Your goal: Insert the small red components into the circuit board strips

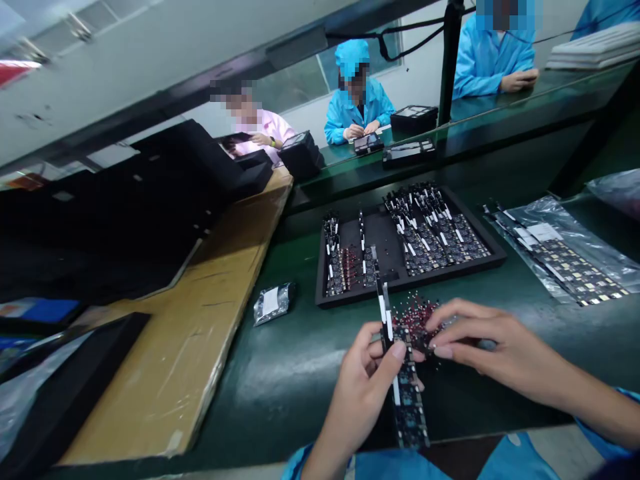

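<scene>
My left hand is closed around a strip of dark circuit boards, its thumb across the face. The strip stands tilted, with white-marked black flex tails rising at its top. My right hand is just to the right, its thumb and fingertips drawn together at the edge of a loose pile of tiny red-and-silver parts. Anything between those fingertips is too small to make out. Behind the pile lies a black tray bearing several upright rows of similar board strips.
On the green bench lie a small labelled bag at left and bagged board strips at right. Brown cardboard and black trays fill the left side. Co-workers sit across the bench, beside black boxes.
</scene>
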Motion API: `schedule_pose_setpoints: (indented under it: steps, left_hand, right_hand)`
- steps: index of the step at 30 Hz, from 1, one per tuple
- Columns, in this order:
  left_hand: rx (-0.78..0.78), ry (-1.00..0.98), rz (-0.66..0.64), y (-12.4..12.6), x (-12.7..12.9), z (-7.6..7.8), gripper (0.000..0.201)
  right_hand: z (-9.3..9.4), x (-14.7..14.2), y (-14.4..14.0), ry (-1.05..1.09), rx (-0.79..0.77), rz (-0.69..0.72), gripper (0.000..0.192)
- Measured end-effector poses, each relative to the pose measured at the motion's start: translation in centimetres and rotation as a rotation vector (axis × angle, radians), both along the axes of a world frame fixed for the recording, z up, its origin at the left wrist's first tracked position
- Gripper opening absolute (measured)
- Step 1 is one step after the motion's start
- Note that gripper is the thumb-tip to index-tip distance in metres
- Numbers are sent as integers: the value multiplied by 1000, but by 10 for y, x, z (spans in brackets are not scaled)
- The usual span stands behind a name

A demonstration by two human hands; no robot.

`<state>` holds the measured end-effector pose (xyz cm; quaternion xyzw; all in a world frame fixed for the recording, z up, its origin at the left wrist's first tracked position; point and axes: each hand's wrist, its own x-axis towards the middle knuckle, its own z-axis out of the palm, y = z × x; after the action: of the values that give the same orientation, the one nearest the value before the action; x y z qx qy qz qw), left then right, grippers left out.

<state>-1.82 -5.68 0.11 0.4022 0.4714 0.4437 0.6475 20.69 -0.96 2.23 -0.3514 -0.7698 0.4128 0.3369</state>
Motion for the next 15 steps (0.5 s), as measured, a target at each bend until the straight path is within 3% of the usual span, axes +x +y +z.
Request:
schedule_pose_setpoints:
  steps: [7, 10, 15]
  left_hand:
    - [-12, -56, 152, -31, 9, -43, 21]
    - [-29, -72, 174, -38, 11, -55, 23]
    - [-21, -51, 203, -45, 12, -60, 22]
  right_hand:
    - [-16, -45, -26, 39, 87, 68, 19]
    - [-37, -39, -40, 60, 95, 56, 17]
    - [-67, -20, -59, 139, 16, -115, 15]
